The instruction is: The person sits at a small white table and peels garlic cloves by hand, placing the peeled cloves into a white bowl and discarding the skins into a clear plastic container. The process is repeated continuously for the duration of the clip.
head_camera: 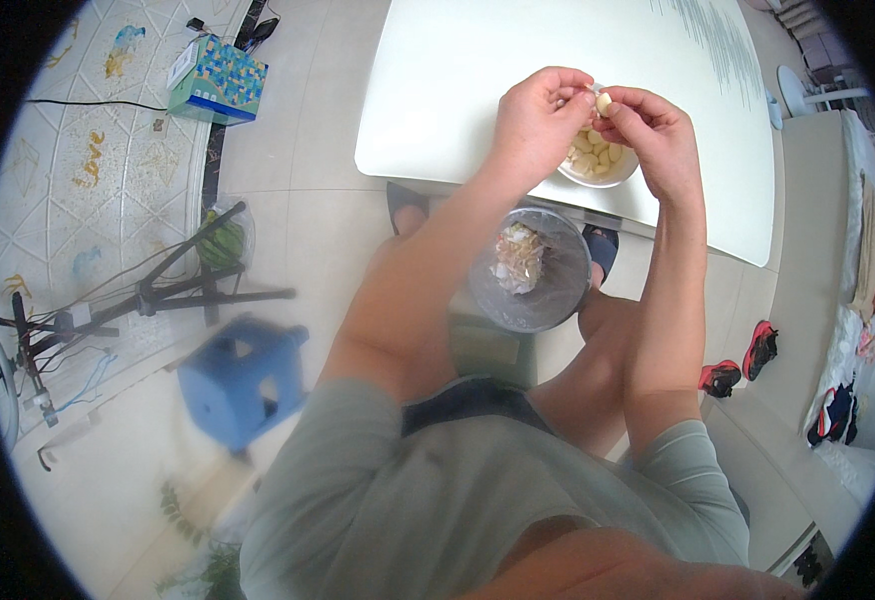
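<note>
A pale garlic clove (604, 104) is pinched between the thumb and fingers of my right hand (651, 135), above a white bowl (608, 182). The bowl stands on the white table near its front edge and holds several peeled garlic cloves (593, 156). Touching or nearly touching the same clove, my left hand (542, 120) has its thumb and forefinger closed on a small pale bit, perhaps skin; what exactly it grips is too small to tell. Below the table edge, between my legs, a lined waste bin (557, 300) contains papery peelings (518, 259).
The white table (467, 90) spans the top. At the left are a blue plastic stool (239, 382), a dark metal stand (182, 300), a watermelon (221, 241) in a bag and a patterned box (220, 79). Shoes (760, 349) lie on the floor at right.
</note>
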Demonstrator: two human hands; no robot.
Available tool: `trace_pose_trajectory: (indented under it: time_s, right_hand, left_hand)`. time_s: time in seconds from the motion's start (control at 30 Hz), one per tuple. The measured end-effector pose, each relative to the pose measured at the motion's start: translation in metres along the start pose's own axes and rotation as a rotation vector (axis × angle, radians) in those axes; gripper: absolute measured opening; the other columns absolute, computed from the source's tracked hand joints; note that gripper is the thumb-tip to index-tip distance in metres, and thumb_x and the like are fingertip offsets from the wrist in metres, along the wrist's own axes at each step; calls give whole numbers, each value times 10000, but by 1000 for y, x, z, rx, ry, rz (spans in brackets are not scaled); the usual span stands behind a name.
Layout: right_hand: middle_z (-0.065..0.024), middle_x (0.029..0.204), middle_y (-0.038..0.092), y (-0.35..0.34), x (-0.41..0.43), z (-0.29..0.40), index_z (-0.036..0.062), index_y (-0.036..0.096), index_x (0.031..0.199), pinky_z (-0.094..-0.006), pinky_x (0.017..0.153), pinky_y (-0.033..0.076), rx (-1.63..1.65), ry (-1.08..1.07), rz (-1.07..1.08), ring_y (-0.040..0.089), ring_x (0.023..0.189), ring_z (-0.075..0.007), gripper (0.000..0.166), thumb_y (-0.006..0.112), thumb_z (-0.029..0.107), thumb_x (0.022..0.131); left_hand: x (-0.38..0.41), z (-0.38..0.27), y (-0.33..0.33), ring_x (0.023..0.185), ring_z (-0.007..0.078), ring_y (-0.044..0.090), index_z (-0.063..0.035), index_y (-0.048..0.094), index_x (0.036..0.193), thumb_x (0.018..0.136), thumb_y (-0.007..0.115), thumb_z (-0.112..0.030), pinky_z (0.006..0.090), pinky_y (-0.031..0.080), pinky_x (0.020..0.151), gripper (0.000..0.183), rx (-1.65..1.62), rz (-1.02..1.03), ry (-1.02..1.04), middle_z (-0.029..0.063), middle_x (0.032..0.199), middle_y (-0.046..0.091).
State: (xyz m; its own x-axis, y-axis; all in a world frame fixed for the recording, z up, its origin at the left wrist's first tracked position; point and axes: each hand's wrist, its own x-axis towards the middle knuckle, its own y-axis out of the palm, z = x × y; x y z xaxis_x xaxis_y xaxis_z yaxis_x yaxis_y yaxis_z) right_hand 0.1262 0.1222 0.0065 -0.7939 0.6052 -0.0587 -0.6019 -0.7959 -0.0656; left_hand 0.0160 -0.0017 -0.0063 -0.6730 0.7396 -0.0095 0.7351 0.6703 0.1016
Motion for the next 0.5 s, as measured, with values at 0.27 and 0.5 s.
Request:
trace_pose_trajectory:
  time_s: [0.27, 0.5]
  right_hand:
    - [-78, 850, 708, -6, -2, 1, -6, 659, 1157, -221, 690, 563, 138, 98, 34, 675, 737, -110, 249, 576, 55, 930]
    - [-67, 876, 703, -3, -1, 2, 2, 661, 1158, -212, 684, 566, 167, 126, 49, 666, 744, -101, 235, 603, 74, 941]
  left_hand:
    - [3, -1, -6, 856, 131, 654, 8, 573, 1170, 942, 605, -54, 251, 534, 827, 239, -264, 92, -108, 96, 951, 688]
    - [4, -1, -8, 837, 133, 635, 22, 614, 1102, 950, 521, -54, 268, 529, 826, 193, -213, 116, -94, 83, 915, 661]
